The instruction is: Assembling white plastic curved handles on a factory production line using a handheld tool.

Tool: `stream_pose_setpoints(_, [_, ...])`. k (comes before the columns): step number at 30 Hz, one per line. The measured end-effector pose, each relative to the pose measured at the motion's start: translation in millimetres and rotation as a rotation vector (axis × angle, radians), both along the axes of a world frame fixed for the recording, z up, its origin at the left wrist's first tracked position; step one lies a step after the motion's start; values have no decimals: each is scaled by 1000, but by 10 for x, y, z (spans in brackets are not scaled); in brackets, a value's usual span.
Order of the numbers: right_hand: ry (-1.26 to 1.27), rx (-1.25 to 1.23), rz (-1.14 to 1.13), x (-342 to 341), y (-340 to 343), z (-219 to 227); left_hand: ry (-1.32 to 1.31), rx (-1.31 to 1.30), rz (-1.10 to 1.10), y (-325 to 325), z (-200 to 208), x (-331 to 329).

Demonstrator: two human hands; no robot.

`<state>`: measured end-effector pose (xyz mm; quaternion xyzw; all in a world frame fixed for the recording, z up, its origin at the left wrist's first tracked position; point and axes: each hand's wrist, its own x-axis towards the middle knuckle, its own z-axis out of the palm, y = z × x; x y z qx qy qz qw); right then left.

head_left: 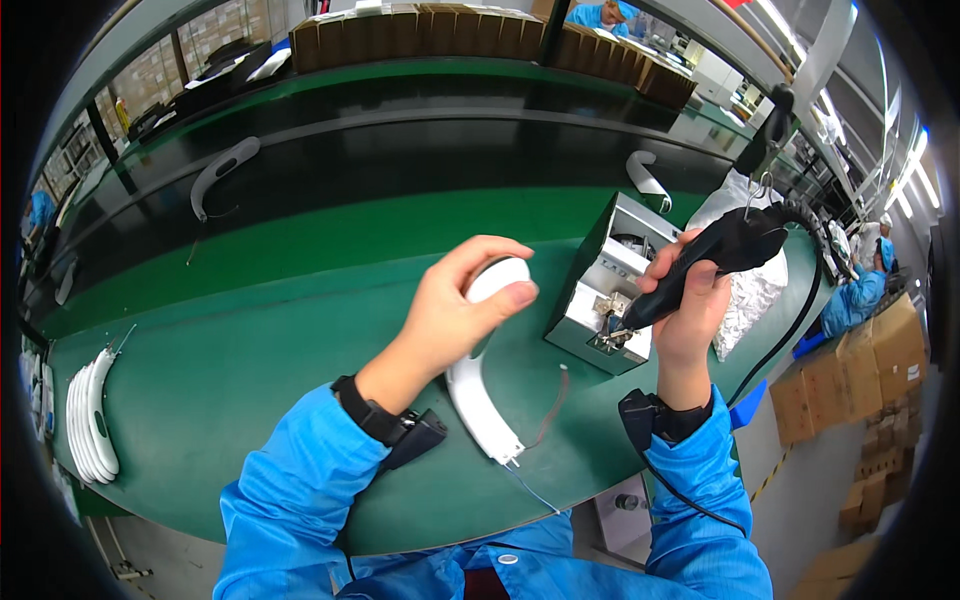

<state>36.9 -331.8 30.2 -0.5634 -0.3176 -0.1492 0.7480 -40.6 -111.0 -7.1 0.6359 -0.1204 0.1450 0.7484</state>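
My left hand (432,315) is closed round the upper end of a curved white plastic housing (480,405). Its lower end rests on or just over the green bench, with thin wires trailing out. In my right hand (693,325) is a black electric screwdriver (712,252), hung from a hook and fed by a cable. Its tip points down into the front of a grey screw feeder box (588,270), among small metal parts; whether it touches a screw is too small to tell. Black straps circle both my wrists.
Several similar white housings (90,425) lie stacked at the bench's left end. On the dark conveyor (420,150) beyond lie a grey curved piece (222,175) and a white one (648,180). A silvery bag (752,295) sits right of the feeder. Cardboard boxes (850,370) stand at right.
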Motion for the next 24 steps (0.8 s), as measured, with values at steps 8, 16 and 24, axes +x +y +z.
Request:
stream_pose_setpoints(8, [93,-59,61,-44,64,-37,-36,-129,-111,-266,-18,102])
stream_pose_setpoints(16, [223,-15,199,-640,339,-363,-88,-173,-72,-276,-105,165])
stream_pose_setpoints(24, [309,15,325,-860,425,-500,-129,-118,-20,-315,-141,147])
